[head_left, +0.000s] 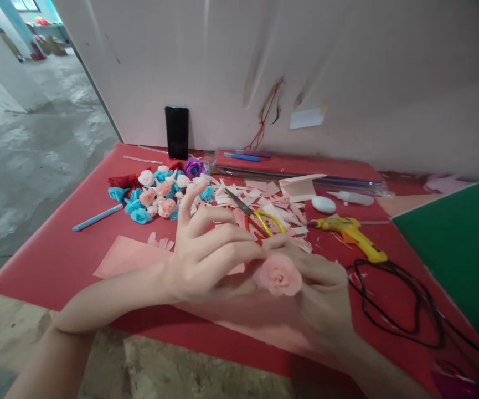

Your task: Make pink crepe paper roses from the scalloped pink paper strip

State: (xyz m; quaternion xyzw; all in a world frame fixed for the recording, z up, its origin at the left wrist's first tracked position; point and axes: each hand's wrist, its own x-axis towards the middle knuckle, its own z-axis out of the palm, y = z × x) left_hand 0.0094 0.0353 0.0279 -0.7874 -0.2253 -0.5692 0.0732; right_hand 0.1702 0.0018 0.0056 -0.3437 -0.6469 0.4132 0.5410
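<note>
A pink paper rose (281,275) is between my two hands, above the red table, with its open face turned up toward me. My right hand (324,282) is closed round its base from the right; the tips of that thumb and those fingers are partly hidden. From the left, my left hand (212,252) bends its fingers to the petals' edge, its forefinger raised and its thumb out of sight below. Under the hands lie sheets of pink paper (127,257). Just beyond are scissors (259,215) with yellow and orange handles, lying on pink paper scraps (297,221).
Finished blue, white, pink, red and purple paper flowers (156,194) cluster at the left. A yellow glue gun (353,233) with a looped black cord (413,299) lies right, near a green board (459,255). A phone (176,133) leans on the wall; a blue pen (97,218) lies left.
</note>
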